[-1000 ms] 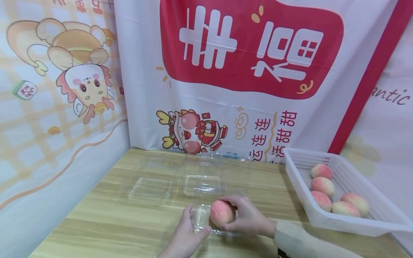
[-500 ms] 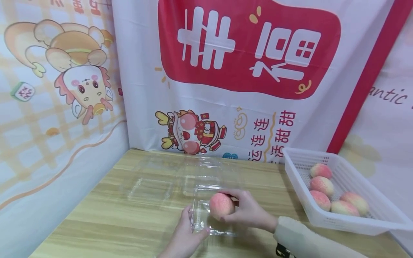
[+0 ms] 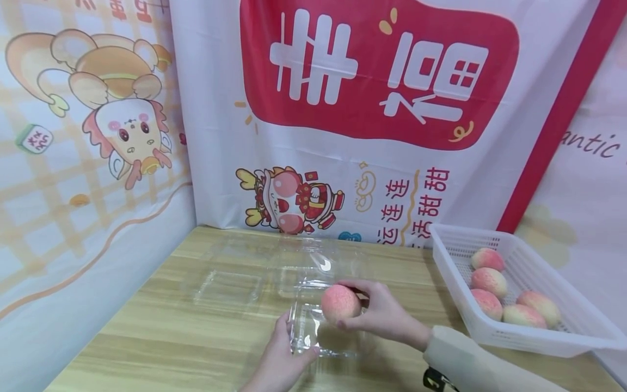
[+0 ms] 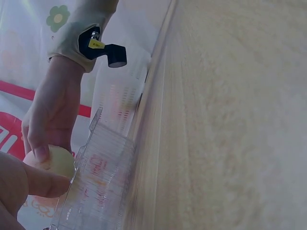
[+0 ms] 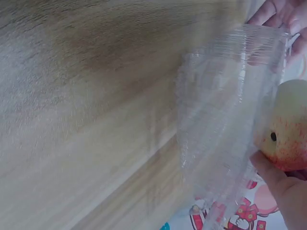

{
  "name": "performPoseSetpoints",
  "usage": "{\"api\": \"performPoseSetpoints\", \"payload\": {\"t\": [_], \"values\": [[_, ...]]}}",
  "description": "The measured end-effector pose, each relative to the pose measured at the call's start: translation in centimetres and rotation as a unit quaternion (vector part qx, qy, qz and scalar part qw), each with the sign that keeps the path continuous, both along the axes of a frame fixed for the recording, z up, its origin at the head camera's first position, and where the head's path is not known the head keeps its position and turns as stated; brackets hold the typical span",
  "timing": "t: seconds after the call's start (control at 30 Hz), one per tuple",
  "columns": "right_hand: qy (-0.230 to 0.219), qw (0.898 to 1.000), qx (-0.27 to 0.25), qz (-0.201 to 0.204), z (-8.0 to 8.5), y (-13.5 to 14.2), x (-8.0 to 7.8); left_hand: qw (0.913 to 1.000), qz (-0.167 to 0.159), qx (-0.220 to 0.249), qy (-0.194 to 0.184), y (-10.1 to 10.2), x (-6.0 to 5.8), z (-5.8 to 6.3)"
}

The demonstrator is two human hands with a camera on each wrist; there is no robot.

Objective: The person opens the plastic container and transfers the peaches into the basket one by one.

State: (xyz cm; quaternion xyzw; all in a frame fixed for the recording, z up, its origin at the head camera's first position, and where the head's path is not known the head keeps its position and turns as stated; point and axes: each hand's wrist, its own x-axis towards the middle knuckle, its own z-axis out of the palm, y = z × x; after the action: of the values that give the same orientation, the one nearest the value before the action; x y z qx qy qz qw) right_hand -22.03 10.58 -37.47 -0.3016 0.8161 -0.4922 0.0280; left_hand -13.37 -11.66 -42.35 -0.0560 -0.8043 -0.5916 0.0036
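Observation:
My right hand (image 3: 384, 313) grips a pink-and-cream peach (image 3: 340, 304) between thumb and fingers, over an opened clear plastic clamshell box (image 3: 309, 333). In the right wrist view a small dark hole shows in the paler end of the peach (image 5: 290, 129), which is beside the rim of the box (image 5: 220, 110). At the box's near left corner, my left hand (image 3: 280, 356) holds the rim, thumb on the front edge and fingers along the left side. The left wrist view has the left thumb (image 4: 48, 184) against the rim, partly covering the peach (image 4: 61, 160).
A white plastic basket (image 3: 462, 305) with several peaches (image 3: 490, 282) stands at the right. Further clear plastic boxes (image 3: 227, 288) lie at the back left of the wooden table (image 3: 161, 337). A printed cloth (image 3: 215, 136) hangs right behind the table.
My right hand has raised the peach from low in the box and shifted it slightly away and to the right. The left hand has stayed on the box's rim.

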Motion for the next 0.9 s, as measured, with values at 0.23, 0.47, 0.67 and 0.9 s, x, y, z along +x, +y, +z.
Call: {"api": "performPoseSetpoints", "payload": {"t": [0.23,0.47,0.67,0.9], "values": [[-0.005,0.999,-0.023,-0.045,1.3,1.3,0.0,1.0000,-0.002,-0.002,0.000,0.0,0.0,0.1],[-0.013,0.995,-0.048,-0.088,3.1,2.5,-0.3,0.9999,0.004,-0.003,-0.010,0.0,0.3,0.1],[0.012,0.992,-0.036,-0.124,5.5,4.1,-0.6,0.9999,0.003,-0.008,-0.008,0.1,0.1,-0.1],[0.065,0.981,0.001,-0.183,8.9,7.3,-1.6,0.9999,0.005,-0.008,-0.010,0.1,0.1,0.0]]}}
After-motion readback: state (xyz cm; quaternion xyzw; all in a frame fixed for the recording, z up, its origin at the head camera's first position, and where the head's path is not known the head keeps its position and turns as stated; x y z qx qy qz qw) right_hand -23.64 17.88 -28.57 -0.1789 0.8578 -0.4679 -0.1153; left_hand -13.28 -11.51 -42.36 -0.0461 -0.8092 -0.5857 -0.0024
